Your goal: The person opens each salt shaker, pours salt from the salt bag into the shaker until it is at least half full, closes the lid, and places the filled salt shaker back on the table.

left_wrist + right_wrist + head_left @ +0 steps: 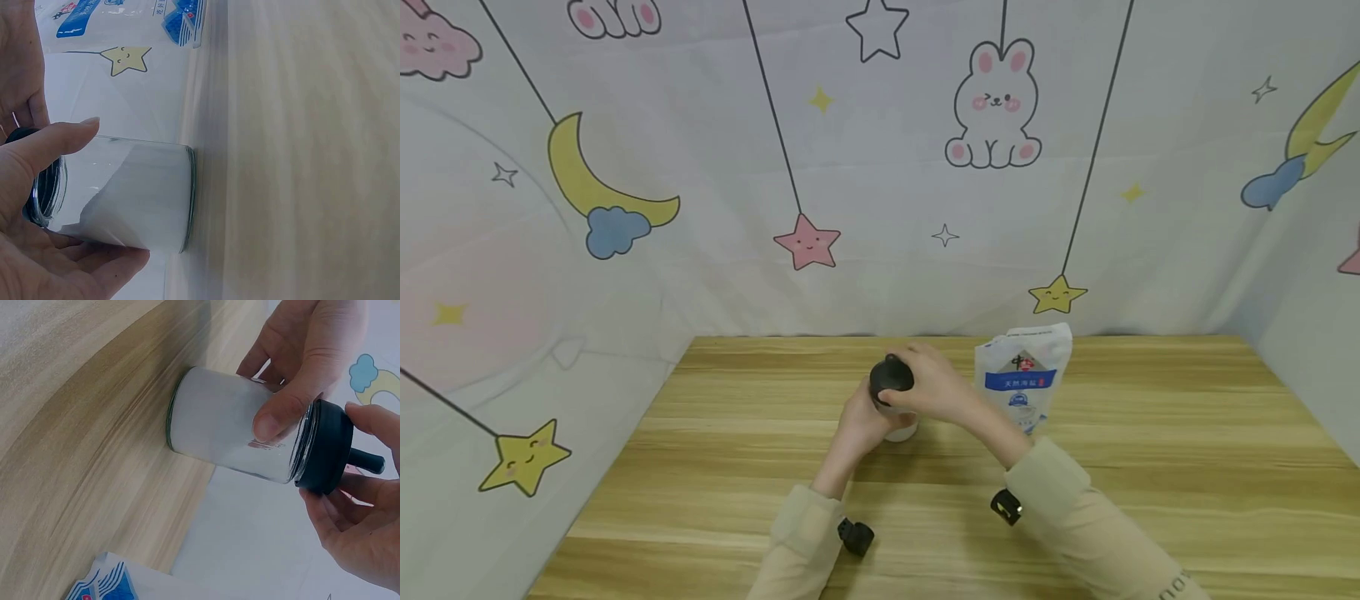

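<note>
A clear glass jar (219, 422) part-filled with white grains stands upright on the wooden table. My left hand (867, 419) wraps round the jar's glass side, thumb on one side and fingers on the other. On top sits a black lid (328, 447) with a short knob handle (367, 461). Fingers and thumb of my right hand (936, 385) grip the lid by its rim. In the left wrist view the white contents slope up one side of the glass. A white and blue printed bag (1021, 375) stands just right of my right hand.
The wood-grain table (715, 500) runs back to a pale curtain (887, 167) printed with stars, moons and a bunny. More printed cloth hangs along both sides. A black wrist camera (855, 537) is worn at the left cuff, and another (1006, 506) at the right.
</note>
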A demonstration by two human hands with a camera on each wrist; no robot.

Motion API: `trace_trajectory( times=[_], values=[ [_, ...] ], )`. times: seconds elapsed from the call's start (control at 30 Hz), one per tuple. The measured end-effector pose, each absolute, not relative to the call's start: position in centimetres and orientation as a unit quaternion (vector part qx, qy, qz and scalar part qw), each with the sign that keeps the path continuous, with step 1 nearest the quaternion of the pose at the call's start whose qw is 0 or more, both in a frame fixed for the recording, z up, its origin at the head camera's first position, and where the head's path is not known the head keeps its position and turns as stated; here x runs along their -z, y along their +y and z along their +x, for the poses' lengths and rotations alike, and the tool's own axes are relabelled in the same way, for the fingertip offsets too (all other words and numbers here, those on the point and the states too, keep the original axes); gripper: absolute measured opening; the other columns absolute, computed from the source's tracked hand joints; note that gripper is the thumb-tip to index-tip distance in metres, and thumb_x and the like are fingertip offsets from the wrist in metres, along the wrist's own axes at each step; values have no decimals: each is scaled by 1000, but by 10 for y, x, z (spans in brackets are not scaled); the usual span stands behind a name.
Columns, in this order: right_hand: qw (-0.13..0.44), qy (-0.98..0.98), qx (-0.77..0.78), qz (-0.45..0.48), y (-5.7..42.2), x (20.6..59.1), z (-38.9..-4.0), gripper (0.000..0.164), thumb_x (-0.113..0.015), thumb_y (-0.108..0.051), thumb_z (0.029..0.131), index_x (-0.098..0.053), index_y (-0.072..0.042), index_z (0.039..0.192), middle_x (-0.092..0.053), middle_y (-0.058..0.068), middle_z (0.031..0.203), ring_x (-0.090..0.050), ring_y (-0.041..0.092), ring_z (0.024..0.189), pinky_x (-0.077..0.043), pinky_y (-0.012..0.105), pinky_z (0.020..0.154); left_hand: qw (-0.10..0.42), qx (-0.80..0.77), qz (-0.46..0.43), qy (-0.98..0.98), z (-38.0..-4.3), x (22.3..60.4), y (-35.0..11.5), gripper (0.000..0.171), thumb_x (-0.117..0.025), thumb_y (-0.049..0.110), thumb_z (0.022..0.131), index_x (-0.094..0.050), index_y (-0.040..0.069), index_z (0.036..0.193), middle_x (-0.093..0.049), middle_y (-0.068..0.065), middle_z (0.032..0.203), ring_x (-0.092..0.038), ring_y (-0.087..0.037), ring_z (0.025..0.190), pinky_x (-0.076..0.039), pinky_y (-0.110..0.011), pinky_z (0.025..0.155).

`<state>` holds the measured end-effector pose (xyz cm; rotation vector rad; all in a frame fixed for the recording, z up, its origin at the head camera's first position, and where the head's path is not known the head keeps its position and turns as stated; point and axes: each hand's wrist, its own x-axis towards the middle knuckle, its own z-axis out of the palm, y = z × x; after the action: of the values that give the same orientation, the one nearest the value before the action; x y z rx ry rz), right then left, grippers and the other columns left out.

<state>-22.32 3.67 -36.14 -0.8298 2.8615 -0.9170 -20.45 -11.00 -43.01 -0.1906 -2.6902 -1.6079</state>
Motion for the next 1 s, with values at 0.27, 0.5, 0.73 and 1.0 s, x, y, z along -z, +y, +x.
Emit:
trace_trajectory(
  times=[0.27,0.5,0.73,1.0],
  values=[
    [-4,928,283,-242,33,363,-220,63,-73,-41,83,-56,-4,132,-54,17,132,-55,32,115,-54,45,90,1,514,-67,-855,-204,431,-110,78,-77,22,79,-37,6,144,-49,-17,141,-52,-38,126,-46,-55,101],
    [-28,935,271,-227,30,363,-217,63,-75,-43,81,-59,-2,126,-56,17,127,-58,32,111,-54,45,90,6,513,-77,-855,-205,430,-110,76,-78,20,79,-38,9,144,-51,-15,140,-54,-36,124,-47,-53,100],
    [-44,941,251,-224,30,369,-216,78,-74,-56,77,-55,-1,129,-56,19,129,-57,33,114,-51,45,94,14,509,-88,-856,-204,430,-110,77,-76,18,82,-36,9,147,-49,-19,140,-54,-38,123,-48,-52,99],
    [13,907,320,-272,43,370,-225,86,-76,-45,79,-40,-3,144,-49,19,141,-48,35,129,-46,51,102,21,510,-82,-856,-204,430,-110,80,-78,18,79,-37,6,146,-53,-19,138,-54,-39,123,-47,-54,99]
  ],
)
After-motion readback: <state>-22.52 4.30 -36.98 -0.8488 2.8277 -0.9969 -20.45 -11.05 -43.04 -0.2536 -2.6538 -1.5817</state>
